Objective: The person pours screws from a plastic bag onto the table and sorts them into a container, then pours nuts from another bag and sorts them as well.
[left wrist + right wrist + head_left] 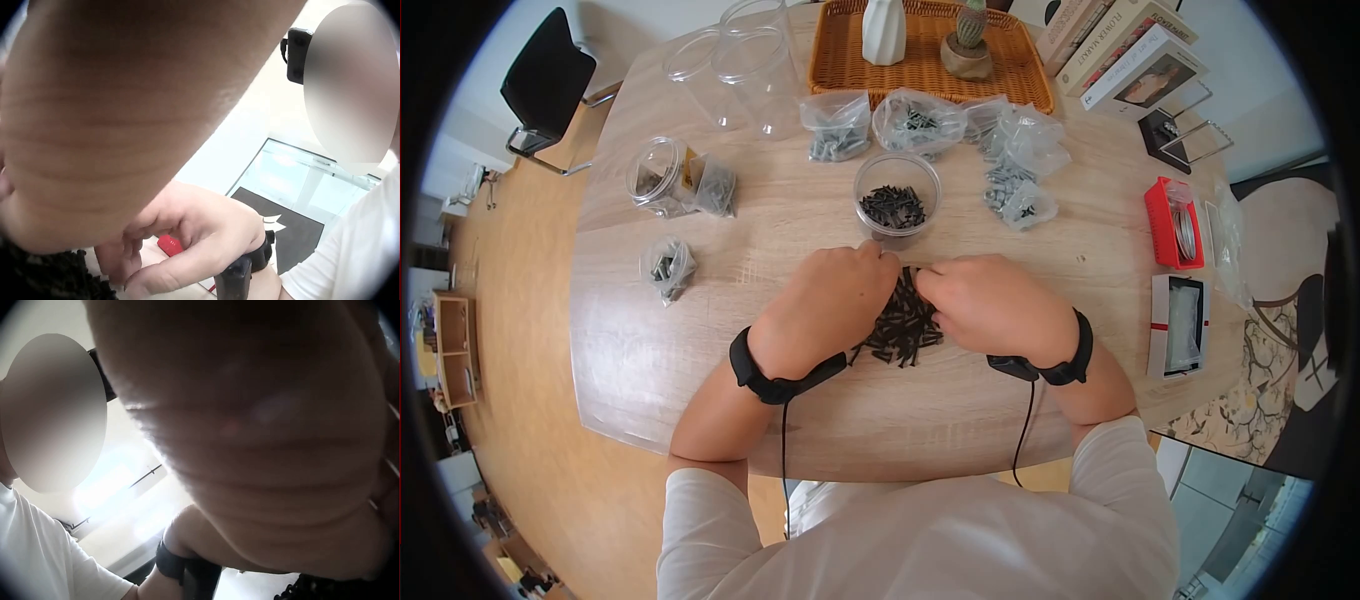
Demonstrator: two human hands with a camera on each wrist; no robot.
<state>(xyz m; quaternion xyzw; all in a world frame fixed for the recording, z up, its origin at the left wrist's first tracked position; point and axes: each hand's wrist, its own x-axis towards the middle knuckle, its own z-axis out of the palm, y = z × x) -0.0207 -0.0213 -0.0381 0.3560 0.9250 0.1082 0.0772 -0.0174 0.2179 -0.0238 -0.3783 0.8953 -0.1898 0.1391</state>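
Observation:
A pile of small black screws [907,335] lies on the wooden table between the two hands. My left hand [830,300] is at the pile's left edge, back up and fingers bent down, with its fingertips hidden behind the hand. From the other side my right hand [995,305] reaches the pile's upper right edge. Its bent fingers and thumb also show in the left wrist view, close beside the dark screws [56,275]. Just beyond the hands stands a clear round tub [897,165] with more black screws inside. I cannot tell whether either hand pinches any screws.
Bags of grey hardware [838,130] lie behind the tub and to its right. Clear jars [755,75] and a wicker tray [840,65] stand at the back. On the left are an open jar [662,180] and a small bag [668,268]; a red basket [1173,225] sits right.

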